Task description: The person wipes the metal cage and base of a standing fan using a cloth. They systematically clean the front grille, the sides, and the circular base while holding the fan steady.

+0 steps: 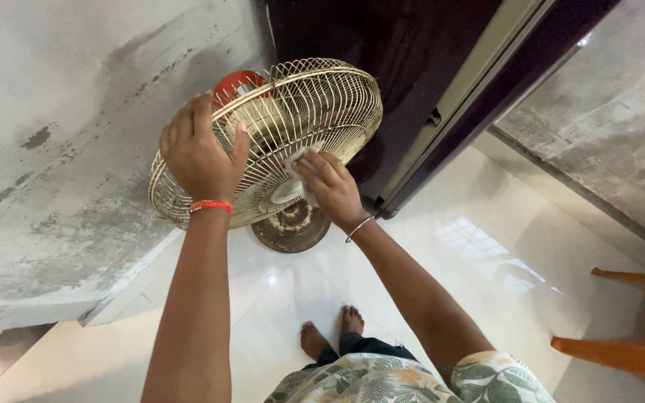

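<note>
A dusty cream wire-grille pedestal fan (285, 127) with a red motor housing (234, 83) and a round, stained base (293, 227) stands on the glossy white tiled floor (412, 261), against a dark maroon cabinet (382, 67). The left hand (201, 149) clasps the grille's upper rim, fingers curled over the wires. The right hand (330, 186) presses a small pale cloth (298, 163) against the grille front, fingers closed around it, just beside the hub.

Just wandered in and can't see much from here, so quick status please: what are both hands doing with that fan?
Left hand gripping round cream wire fan guard at its rim. Right hand pressing small white cloth against the grille. Nothing in the way.
</note>
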